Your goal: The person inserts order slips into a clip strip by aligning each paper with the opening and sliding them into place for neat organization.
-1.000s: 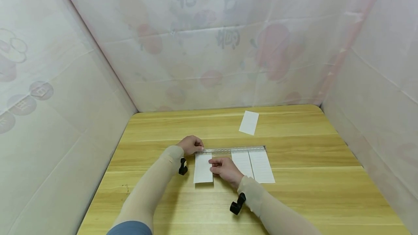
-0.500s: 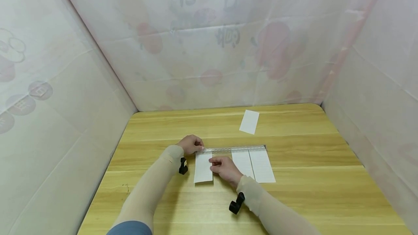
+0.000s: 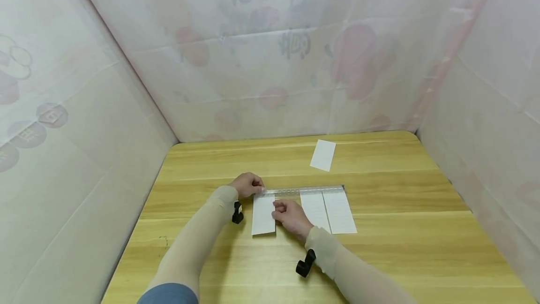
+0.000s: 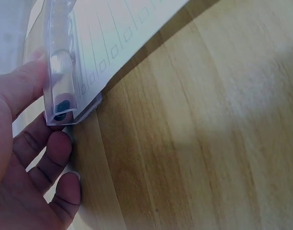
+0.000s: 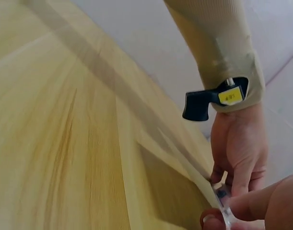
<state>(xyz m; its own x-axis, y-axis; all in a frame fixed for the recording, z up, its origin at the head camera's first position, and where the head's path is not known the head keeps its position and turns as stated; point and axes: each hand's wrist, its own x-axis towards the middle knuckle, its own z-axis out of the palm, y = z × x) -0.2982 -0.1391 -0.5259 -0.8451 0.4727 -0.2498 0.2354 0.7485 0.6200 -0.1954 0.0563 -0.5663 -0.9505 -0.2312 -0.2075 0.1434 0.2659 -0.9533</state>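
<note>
A clear plastic strip [image 3: 310, 190] lies across the table. My left hand [image 3: 248, 185] pinches its left end; in the left wrist view the thumb [image 4: 24, 86] presses one side and the fingers curl underneath. Under the strip's left part sits the top of a white paper card [image 3: 263, 217], printed with lines and small boxes in the left wrist view. My right hand [image 3: 292, 218] pinches this card's right edge between thumb and fingers, and its lower end stands a little off the table. Two more white cards, the middle one [image 3: 314, 210] and the right one [image 3: 339, 212], hang from the strip.
A loose white card [image 3: 323, 155] lies on the wooden table [image 3: 202, 247] behind the strip. Printed cloth walls [image 3: 270, 74] enclose the table at the back and both sides. Each wrist wears a small black camera mount [image 3: 305, 264].
The head view has shifted slightly. Both hands keep their grips, and the card at the left shows its lower edge tilted a little more than a second ago.
</note>
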